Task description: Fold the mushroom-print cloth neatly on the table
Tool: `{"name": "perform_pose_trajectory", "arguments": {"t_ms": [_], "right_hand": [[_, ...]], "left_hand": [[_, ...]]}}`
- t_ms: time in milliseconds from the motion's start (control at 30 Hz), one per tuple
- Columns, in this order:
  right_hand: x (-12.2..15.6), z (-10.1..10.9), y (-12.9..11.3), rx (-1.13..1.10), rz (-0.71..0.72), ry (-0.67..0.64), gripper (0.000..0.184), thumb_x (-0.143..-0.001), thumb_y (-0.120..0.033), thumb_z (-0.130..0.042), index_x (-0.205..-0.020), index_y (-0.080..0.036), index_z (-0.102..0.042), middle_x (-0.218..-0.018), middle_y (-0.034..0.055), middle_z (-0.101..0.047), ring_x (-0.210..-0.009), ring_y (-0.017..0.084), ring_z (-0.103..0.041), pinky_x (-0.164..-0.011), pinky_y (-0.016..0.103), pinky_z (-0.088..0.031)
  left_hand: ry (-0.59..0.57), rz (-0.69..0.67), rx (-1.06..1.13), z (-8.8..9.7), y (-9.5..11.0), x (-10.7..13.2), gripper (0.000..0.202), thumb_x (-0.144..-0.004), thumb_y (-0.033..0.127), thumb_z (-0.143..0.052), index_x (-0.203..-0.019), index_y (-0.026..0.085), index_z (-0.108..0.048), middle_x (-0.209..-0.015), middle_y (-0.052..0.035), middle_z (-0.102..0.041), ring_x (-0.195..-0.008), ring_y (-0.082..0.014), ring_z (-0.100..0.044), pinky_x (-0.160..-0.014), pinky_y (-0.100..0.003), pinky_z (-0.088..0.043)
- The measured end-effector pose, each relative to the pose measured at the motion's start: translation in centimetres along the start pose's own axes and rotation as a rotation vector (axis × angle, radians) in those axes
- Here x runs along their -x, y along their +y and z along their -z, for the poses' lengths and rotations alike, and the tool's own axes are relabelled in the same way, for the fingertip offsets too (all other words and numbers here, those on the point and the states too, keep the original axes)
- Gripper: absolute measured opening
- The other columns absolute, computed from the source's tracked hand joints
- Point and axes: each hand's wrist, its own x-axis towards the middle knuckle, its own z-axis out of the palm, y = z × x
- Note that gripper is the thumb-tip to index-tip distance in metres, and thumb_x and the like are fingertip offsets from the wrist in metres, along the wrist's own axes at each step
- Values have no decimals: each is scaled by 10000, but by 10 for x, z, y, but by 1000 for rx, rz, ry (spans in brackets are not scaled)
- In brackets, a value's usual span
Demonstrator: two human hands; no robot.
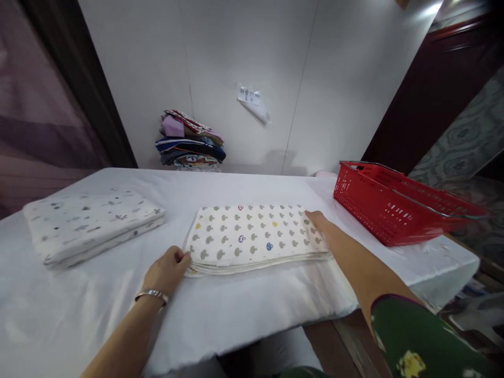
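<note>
A white cloth with grey mushroom shapes and a few coloured ones (252, 233) lies folded in several layers on the white-covered table (236, 310). At its near left corner, my left hand (169, 265), with a bracelet on the wrist, is closed with thumb and fingers on the edge. My right hand (318, 220) reaches across to the far right corner and grips the edge there; some of its fingers are hidden by the hand itself. Another folded white cloth with grey-blue prints (94, 223) lies to the left, apart from my hands.
A red plastic basket (378, 210) with metal handles stands at the table's right end. Against the wall at the back left is a stack of folded clothes (191, 144). A paper label (249, 95) hangs on the wall. The table's front edge is close to me.
</note>
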Motion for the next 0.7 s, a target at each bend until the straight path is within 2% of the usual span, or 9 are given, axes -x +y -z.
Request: {"name": "perform_pose_trajectory", "arguments": {"t_ms": [100, 267, 567, 700], "right_hand": [[-5, -2, -2, 36, -29, 24, 322, -787, -382, -576, -892, -87, -652, -788, 124, -667, -695, 210, -639, -546, 250, -452], [-3, -5, 2, 112, 58, 52, 246, -784, -356, -582, -860, -135, -659, -879, 102, -683, -833, 215, -640, -640, 236, -449], [-13, -4, -16, 253, 47, 4, 247, -744, -352, -626, -755, -106, -643, -900, 174, -674, -873, 270, -633, -680, 310, -467], [-11, -5, -19, 252, 42, 6, 241, -732, -334, -629, -780, -98, -640, -928, 189, -666, -890, 285, -628, -679, 315, -465]], "left_hand": [[-5, -4, 2, 0, 0, 0, 240, -771, 451, -411, -699, 229, -466, -606, -3, -583, -582, -180, -544, -541, -260, -359], [-12, 7, -10, 2, 1, 1, 242, -779, 455, -404, -692, 235, -452, -610, 5, -584, -590, -177, -546, -552, -261, -365], [-36, 18, -22, 2, 2, 2, 258, -784, 472, -390, -698, 238, -457, -619, 4, -588, -596, -179, -547, -548, -266, -366], [-34, 11, -15, 2, 1, 2, 260, -787, 470, -385, -697, 236, -454, -606, 9, -583, -588, -175, -543, -548, -265, -363]]}}
